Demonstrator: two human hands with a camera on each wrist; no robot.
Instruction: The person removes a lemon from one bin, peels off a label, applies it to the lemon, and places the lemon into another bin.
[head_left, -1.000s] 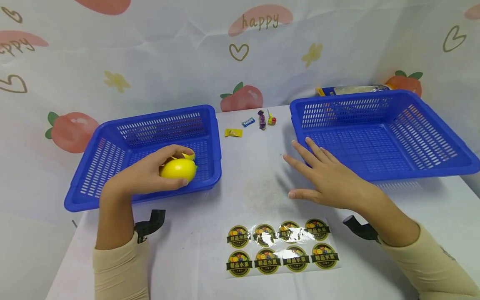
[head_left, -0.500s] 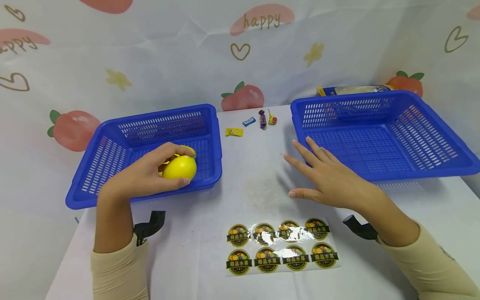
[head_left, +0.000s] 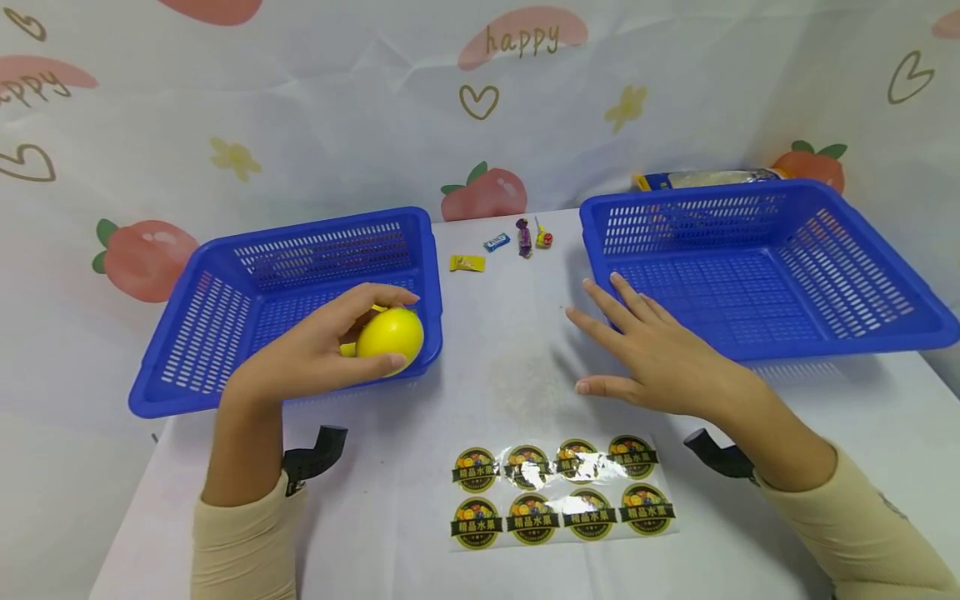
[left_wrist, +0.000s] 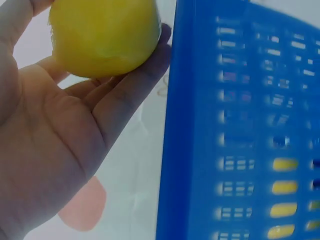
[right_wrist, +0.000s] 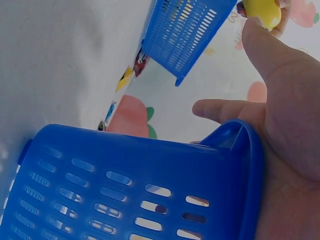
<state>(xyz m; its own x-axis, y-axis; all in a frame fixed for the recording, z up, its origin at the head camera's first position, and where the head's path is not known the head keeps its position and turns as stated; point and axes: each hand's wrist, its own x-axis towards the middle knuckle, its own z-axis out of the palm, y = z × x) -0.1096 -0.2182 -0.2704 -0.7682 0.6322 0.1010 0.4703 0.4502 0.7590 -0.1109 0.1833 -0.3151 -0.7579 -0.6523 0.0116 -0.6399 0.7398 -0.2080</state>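
One of the hands (head_left: 318, 347) grips yellow fruit (head_left: 391, 339); stickers (head_left: 533, 518) read "精品水果".

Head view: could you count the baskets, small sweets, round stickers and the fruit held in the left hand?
Left basket and right basket: 2
Yellow sweet, blue sweet, purple sweet and lollipop: 4
Round stickers: 8
Yellow fruit in left hand: 1
Total: 15

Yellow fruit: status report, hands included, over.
Left hand grips yellow fruit above left basket. Right hand empty, fingers spread, near right basket. No obstacle seen between hands.
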